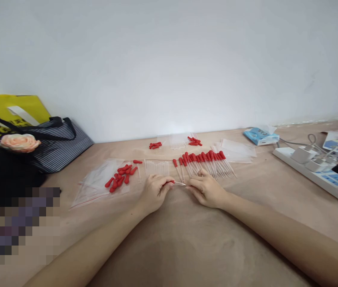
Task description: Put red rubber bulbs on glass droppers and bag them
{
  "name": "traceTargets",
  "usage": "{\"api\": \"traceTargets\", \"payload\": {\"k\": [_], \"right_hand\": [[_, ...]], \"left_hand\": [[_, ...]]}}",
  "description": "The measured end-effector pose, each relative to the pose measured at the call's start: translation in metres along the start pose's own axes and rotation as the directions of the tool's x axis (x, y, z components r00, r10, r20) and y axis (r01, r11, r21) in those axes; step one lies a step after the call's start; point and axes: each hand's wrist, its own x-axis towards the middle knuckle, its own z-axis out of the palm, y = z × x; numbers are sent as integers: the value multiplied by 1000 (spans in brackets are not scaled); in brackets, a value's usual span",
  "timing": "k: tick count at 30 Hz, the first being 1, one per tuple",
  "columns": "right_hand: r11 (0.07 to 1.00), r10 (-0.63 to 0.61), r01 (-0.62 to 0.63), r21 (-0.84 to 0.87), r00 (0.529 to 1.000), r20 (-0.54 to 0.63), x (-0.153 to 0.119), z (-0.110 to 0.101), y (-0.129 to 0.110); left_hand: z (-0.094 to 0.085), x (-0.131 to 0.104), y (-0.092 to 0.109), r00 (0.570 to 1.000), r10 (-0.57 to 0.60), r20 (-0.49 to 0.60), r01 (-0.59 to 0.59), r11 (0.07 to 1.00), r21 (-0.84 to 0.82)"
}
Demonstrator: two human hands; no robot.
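Between my hands lies a glass dropper pipette (pixel 180 183) with a red rubber bulb at its left end. My left hand (pixel 156 190) is closed around the bulb, most of which its fingers hide. With its fingertips pinched, my right hand (pixel 205 189) grips the thin glass tube from the other end. Just beyond my right hand, a row of droppers with red bulbs (pixel 200 158) lies side by side. Bare glass tubes (pixel 157 167) lie behind my left hand. Left of them, loose red bulbs (pixel 121 175) are heaped on clear plastic bags (pixel 92 181).
Against the wall are more red bulbs (pixel 194 141), tubes and clear bags (pixel 236 150). A blue tissue pack (pixel 261 136) and a white power strip (pixel 285 154) with plugs stand at right. A striped bag (pixel 64 143), a yellow bag (pixel 34 104) and a fabric flower (pixel 19 142) occupy the left.
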Motion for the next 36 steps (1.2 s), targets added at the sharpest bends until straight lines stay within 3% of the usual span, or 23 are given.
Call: {"api": "traceTargets", "payload": {"k": [6,15,27,36], "right_hand": [[991,-90,87,-105,996,-28,-5,-4,4],[983,-129,105,-148,979,-157,-8,5,0],[987,-115,100,-123,986,-119,-3,8,-3],[996,-36,29,-83,996,-84,-2,-1,1]], "left_hand": [[1,-1,3,983,178,55,-183,976,116],[2,-2,9,957,286,57,-291,939,185],[4,1,9,937,340,81,-350,922,168],[-5,0,3,970,242,1,-241,966,90]]}}
